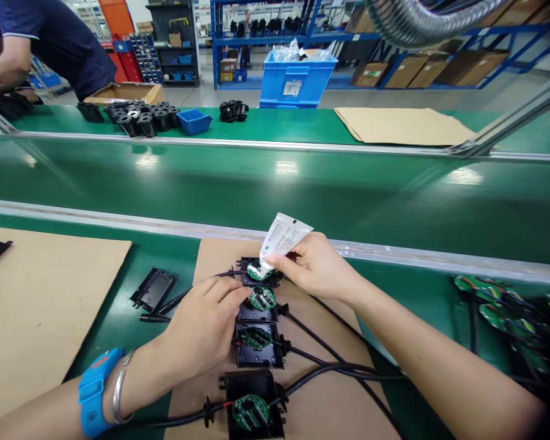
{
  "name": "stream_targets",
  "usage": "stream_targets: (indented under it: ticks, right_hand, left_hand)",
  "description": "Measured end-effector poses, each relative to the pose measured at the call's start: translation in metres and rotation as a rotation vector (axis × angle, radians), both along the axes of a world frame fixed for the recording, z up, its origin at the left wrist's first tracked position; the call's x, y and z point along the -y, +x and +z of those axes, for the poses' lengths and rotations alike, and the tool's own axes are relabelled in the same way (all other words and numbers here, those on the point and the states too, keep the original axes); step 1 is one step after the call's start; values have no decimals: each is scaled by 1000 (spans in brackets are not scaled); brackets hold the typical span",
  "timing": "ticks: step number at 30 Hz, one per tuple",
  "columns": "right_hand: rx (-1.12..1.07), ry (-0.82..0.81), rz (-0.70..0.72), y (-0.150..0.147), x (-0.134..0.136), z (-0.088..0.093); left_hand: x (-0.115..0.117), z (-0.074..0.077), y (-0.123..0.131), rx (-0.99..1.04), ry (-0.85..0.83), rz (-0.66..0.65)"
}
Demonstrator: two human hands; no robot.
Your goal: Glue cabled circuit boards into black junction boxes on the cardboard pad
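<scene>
My right hand (318, 266) is closed round a white squeeze tube (282, 235), its nozzle pointing down onto the round green circuit board (255, 271) in the farthest black plastic case (271, 281). White paste shows on that board. My left hand (208, 318) lies along the left side of the cases, fingers together and bent; its fingertips meet the left edge of the second circuit board (262, 298). What they grip, if anything, is hidden. Nearer to me are a third board (255, 338) and a fourth board (250, 412), each in its own black case with black cables.
Cardboard (211, 260) lies under the cases. An empty black case (154, 289) sits to the left beside another cardboard sheet (50, 293). Several wired circuit boards (504, 305) are piled at right. Black parts (142, 116) stand across the green bench; a co-worker (50, 43) leans there.
</scene>
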State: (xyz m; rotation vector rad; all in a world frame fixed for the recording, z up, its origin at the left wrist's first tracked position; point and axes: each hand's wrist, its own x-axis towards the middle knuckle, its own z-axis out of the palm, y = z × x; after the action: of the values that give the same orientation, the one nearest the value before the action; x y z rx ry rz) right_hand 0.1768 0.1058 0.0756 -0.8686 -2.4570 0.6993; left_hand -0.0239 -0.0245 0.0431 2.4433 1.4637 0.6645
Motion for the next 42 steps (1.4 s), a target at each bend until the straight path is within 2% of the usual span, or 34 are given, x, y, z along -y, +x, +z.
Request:
stream_targets:
  ticks: [6, 14, 20, 24, 28, 30, 35, 42]
  right_hand:
    - [33, -11, -73, 7, -6, -2]
    - [20, 25, -69, 2, -11, -8]
    - [25, 85, -81, 3, -15, -14]
    - [-25, -4, -109, 11, -1, -6]
    - [-119, -129, 11, 7, 24, -3]
    - [-133, -94, 50, -1, 32, -5]
    - [-87, 9, 23, -10, 34, -14]
    - [-82, -25, -10, 2, 42, -12]
  left_hand:
    - [13, -1, 5, -39, 1, -58]
    - [20, -1, 3, -103, -51, -80]
    - [22, 2, 3, -129, -1, -95]
    - [24, 1, 2, -164, -9, -101]
    - [26, -4, 1, -179, -35, -110]
    - [26, -6, 1, -180, -40, -101]
    - [28, -8, 1, -184, -45, -94]
    - [27, -5, 0, -187, -47, -105]
